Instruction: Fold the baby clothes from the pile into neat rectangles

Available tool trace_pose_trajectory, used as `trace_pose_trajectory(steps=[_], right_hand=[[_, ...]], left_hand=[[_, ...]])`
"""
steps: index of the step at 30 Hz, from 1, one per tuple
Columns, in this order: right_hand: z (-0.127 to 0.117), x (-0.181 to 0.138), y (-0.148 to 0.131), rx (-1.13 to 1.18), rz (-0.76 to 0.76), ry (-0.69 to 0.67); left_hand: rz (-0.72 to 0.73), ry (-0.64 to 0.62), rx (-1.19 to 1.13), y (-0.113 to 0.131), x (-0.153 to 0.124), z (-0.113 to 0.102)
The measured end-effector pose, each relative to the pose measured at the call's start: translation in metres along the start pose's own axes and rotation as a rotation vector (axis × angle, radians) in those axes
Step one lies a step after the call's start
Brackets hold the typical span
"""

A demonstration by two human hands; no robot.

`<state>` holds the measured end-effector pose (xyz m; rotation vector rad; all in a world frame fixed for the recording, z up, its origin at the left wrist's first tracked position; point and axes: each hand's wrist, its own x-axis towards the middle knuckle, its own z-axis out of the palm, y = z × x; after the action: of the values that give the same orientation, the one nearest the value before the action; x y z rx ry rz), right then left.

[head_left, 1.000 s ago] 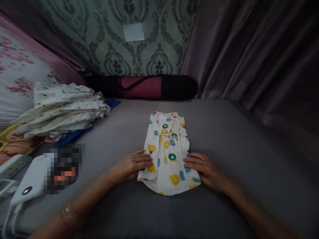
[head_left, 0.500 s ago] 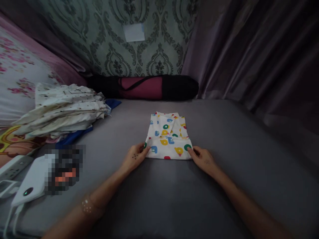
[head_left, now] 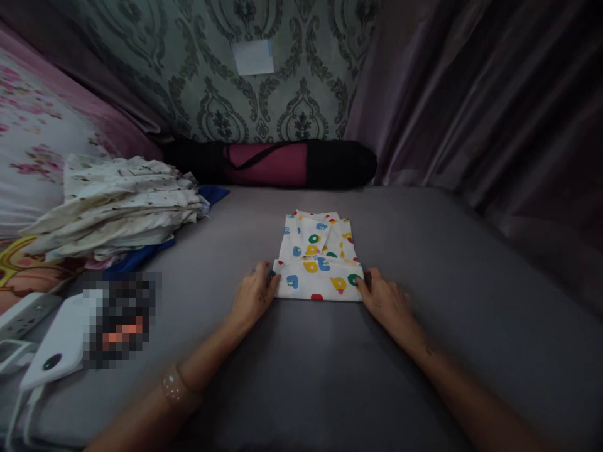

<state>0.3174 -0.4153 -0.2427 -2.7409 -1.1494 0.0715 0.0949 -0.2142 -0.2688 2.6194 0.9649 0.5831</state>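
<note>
Both forearms reach forward, angling inward. The left hand (head_left: 257, 292) and right hand (head_left: 385, 301) flank a folded, colourfully printed white shirt (head_left: 315, 279) on a grey sheet (head_left: 301, 370), thumbs at its near corners, fingers bent; whether they pinch it, I cannot tell.

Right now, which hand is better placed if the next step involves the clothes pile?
Left, probably: the left hand is nearer the clothes pile, while the right hand is across the folded shirt.

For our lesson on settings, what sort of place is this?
Probably a bedroom: the shirt lies on a grey sheet, seemingly a bed's, with clothes heaped at left and curtains hanging at right.
</note>
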Motion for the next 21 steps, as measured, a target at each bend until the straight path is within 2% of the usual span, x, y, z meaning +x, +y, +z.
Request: trace_pose_trajectory(steps=[2, 5, 7, 9, 12, 16, 21], right_hand=[[0.001, 0.001, 0.001, -0.059, -0.057, 0.070], [0.002, 0.005, -0.006, -0.028, -0.330, 0.198], [0.003, 0.007, -0.014, 0.013, -0.511, 0.205], [0.006, 0.008, -0.021, 0.019, -0.591, 0.164], [0.017, 0.010, -0.023, 0.011, -0.539, 0.080], [0.034, 0.014, -0.012, 0.046, -0.460, -0.015], [0.031, 0.017, -0.010, 0.030, -0.453, -0.069]], left_hand=[[0.085, 0.084, 0.059, -0.004, 0.000, -0.002], [0.180, 0.141, 0.059, 0.002, 0.000, -0.006], [0.256, 0.129, 0.015, 0.011, -0.001, -0.007], [0.331, 0.089, -0.010, 0.019, -0.004, -0.006], [0.362, -0.015, 0.011, 0.022, -0.010, -0.001], [0.315, -0.142, -0.008, 0.012, -0.014, 0.006], [0.303, -0.140, -0.080, 0.006, -0.013, 0.008]])
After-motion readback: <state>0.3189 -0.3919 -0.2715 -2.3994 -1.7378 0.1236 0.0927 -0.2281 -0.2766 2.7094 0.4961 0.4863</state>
